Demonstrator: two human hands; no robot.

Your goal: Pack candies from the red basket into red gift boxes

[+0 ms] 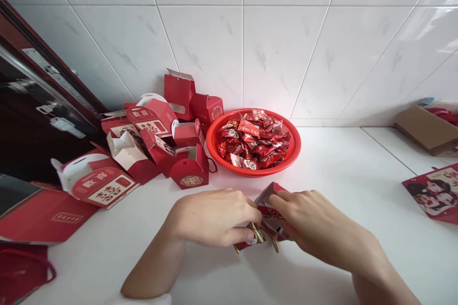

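My left hand (pixel 218 217) has its fingers closed on wrapped candies (pixel 249 242) with gold ends, just in front of a small red box (pixel 266 195). The box stands open between my hands, its pale inside partly showing. My right hand (pixel 304 214) is bent over the box's right side, its fingers at the opening by a red wrapper; the fingertips are partly hidden. Behind my hands sits a round red plastic basket (pixel 213 152) holding several red-wrapped candies (pixel 250 136).
Several red gift boxes (pixel 153 119) crowd the left side, some with open tops. A dark door with keys (pixel 66 126) stands at the far left. On the right are a cardboard box (pixel 427 128) and a printed red box (pixel 436 193). White tiles (pixel 200 33) rise behind.
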